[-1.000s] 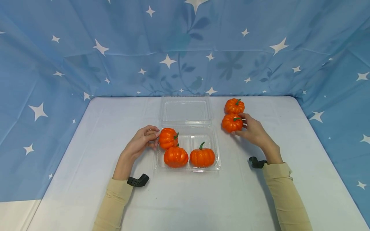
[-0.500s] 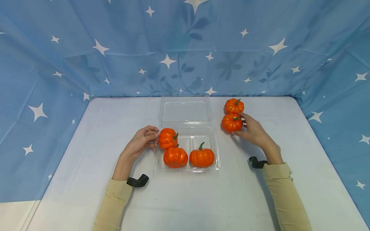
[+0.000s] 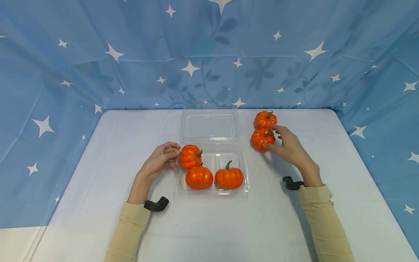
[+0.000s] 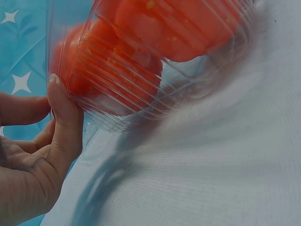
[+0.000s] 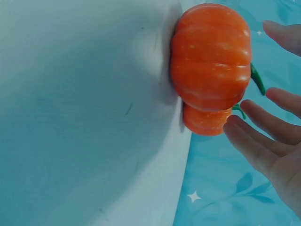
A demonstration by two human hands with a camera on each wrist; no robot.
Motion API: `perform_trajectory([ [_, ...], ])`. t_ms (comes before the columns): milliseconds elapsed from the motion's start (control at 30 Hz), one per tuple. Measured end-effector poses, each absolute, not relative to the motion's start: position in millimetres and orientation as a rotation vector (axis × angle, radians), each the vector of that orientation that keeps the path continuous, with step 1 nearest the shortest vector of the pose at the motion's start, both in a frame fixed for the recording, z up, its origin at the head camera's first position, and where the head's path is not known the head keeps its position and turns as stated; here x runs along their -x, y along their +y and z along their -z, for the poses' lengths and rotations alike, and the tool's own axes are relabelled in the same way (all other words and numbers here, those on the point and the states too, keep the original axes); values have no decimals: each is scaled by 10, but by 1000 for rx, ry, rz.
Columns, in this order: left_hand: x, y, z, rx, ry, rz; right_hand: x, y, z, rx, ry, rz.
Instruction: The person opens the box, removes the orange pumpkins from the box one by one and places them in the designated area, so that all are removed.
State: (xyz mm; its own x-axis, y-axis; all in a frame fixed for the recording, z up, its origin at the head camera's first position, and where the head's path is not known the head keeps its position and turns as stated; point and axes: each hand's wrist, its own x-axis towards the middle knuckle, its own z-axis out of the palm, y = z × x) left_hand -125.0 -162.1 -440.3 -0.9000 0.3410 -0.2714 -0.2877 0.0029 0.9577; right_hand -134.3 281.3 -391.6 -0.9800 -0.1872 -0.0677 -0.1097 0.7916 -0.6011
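Observation:
My left hand (image 3: 160,160) pinches the left wall of a clear plastic clamshell box (image 3: 227,154), thumb outside, as the left wrist view shows. Three orange toy pumpkins sit in it: one at back left (image 3: 190,157), one at front left (image 3: 199,178), one at front right (image 3: 229,178). Right of the box, my right hand (image 3: 289,147) is spread beside a fourth pumpkin (image 3: 262,139) lying on the table. The right wrist view shows a gap between thumb and fingers and that pumpkin (image 5: 211,56). Directly behind it is another pumpkin (image 3: 265,119).
The box's hinged lid (image 3: 211,125) lies folded back, near the far edge of the white-covered table (image 3: 209,229). A blue curtain with white stars (image 3: 147,83) hangs behind and along both sides. Each wrist carries a black camera mount (image 3: 157,204).
My right hand has spread wider and drawn slightly up and away from the nearer loose pumpkin. The left hand, the box and the pumpkins stay where they were.

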Motion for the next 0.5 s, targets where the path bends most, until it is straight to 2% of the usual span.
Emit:
perform_trajectory([
  [500, 1245, -1622, 4400, -55, 1831, -1964, 1272, 2731, 3804, 395, 2913, 1015],
])
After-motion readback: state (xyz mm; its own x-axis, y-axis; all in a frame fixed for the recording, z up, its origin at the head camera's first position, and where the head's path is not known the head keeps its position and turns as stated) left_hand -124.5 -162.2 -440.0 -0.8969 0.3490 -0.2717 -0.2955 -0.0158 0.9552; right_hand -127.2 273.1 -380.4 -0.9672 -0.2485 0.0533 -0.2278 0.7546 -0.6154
